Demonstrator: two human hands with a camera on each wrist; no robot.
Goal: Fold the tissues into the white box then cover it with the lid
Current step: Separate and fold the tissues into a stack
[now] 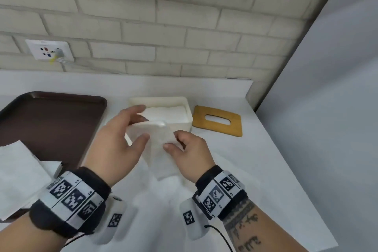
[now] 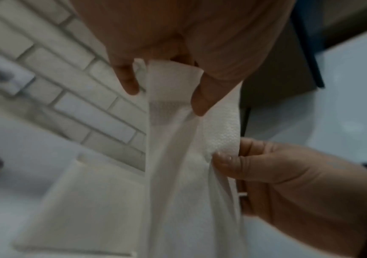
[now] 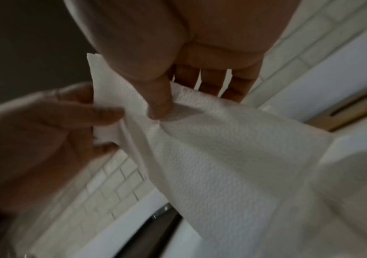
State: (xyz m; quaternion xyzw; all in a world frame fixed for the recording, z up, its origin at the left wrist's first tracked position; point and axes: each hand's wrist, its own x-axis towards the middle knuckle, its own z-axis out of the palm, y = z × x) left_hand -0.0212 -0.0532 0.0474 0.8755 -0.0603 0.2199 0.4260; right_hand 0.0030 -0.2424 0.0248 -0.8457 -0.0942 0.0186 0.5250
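Note:
Both hands hold one white embossed tissue (image 1: 157, 145) up in the air, just in front of the white box (image 1: 189, 117). My left hand (image 1: 131, 129) pinches its upper left edge between thumb and fingers. My right hand (image 1: 178, 143) pinches its right edge. The tissue (image 2: 178, 157) hangs down from the pinches in loose folds, and the right wrist view shows the tissue (image 3: 211, 165) gathered under the thumb. Folded tissues (image 1: 169, 113) lie inside the open box. The wooden lid (image 1: 217, 121) with an oval slot lies flat on the counter right of the box.
A dark brown tray (image 1: 51, 120) sits at the left with loose white tissues (image 1: 18, 174) over its near corner. A brick wall with a power socket (image 1: 50, 50) stands behind the white counter (image 1: 255, 170). A grey panel borders the counter at the right.

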